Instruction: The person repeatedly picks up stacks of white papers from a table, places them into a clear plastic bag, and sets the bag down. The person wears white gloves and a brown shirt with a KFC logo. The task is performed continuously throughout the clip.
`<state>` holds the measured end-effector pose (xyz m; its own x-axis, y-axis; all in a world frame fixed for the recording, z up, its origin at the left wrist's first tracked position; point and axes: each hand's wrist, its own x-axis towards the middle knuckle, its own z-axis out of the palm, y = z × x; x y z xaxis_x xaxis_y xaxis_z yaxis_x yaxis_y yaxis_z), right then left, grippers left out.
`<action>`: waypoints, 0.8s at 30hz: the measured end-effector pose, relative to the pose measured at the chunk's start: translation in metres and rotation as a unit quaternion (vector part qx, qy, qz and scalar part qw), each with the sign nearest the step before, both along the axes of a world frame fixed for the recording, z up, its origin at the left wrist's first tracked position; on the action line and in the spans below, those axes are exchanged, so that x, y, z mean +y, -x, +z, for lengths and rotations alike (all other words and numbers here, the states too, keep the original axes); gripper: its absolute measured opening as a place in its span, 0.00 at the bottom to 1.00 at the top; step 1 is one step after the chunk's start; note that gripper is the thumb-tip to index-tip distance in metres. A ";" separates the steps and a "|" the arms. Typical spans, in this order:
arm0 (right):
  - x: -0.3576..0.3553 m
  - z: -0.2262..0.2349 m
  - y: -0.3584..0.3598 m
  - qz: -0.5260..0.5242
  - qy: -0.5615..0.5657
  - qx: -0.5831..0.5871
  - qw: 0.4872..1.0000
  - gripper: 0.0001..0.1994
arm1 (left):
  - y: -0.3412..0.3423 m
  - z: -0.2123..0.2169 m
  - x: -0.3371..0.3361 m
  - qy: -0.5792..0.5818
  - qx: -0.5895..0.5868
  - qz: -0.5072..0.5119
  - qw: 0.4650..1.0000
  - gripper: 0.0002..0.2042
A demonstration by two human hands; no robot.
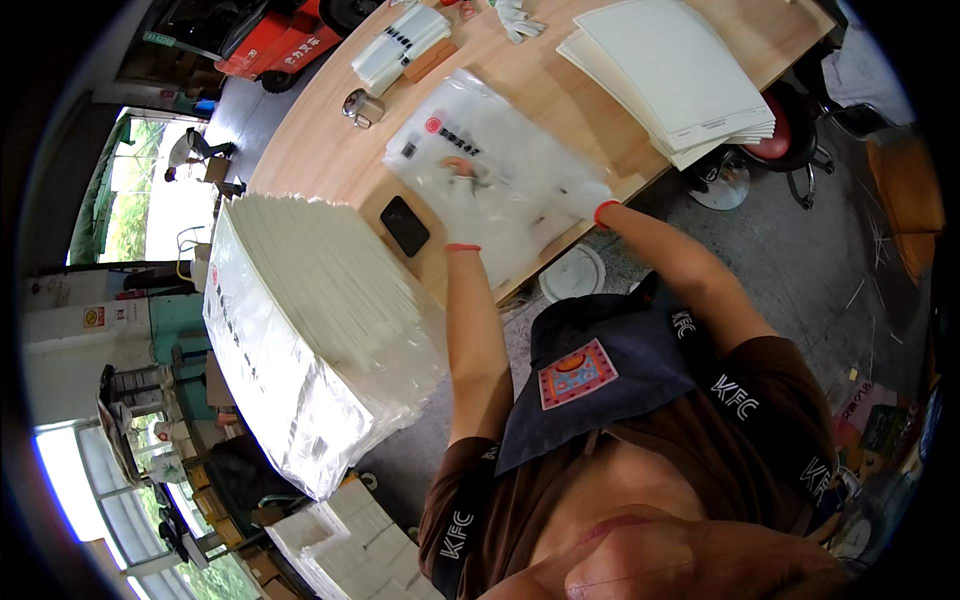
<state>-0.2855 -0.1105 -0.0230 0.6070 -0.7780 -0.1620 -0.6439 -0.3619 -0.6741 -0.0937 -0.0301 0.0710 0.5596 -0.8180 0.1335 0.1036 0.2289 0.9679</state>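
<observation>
A clear plastic bag (510, 150) with a red round mark and dark print lies flat on the wooden table in front of me. My left hand (463, 205), in a white glove with a red cuff, is on the bag; its bare-looking fingertips are bent together at the film, partly blurred by it. My right hand (588, 198), gloved the same way, pinches the bag near its right edge. A black phone (405, 226) lies left of my left hand. Beside it stands a tall stack of white sheets (310, 260), partly wrapped in a printed clear bag.
At the far right lies a fanned stack of white sheets (680, 75). A metal jar (362, 108), bundled plastic bags (400, 48), a brown block (430, 62) and white gloves (517, 20) sit farther back. A round stool (775, 125) stands beyond the table edge; a red forklift (275, 45) is behind.
</observation>
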 end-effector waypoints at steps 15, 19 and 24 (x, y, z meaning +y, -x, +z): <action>0.038 0.094 0.008 0.086 -0.017 -0.010 0.996 0.19 | 0.161 0.064 0.047 -0.050 -0.423 -0.199 0.883 0.10; 0.018 0.119 0.061 0.155 0.023 0.078 0.985 0.15 | 0.122 -0.007 0.023 -0.029 -0.399 -0.096 0.911 0.07; -0.051 0.074 0.179 -0.073 0.434 0.077 0.895 0.14 | 0.123 0.008 0.007 -0.216 -0.122 -0.101 0.963 0.10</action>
<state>-0.4648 -0.1610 0.0515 0.5113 -0.7208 0.4680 -0.7883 -0.6102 -0.0786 -0.2165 -0.0234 0.0786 0.3783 -0.9154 -0.1375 -0.1381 -0.2027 0.9694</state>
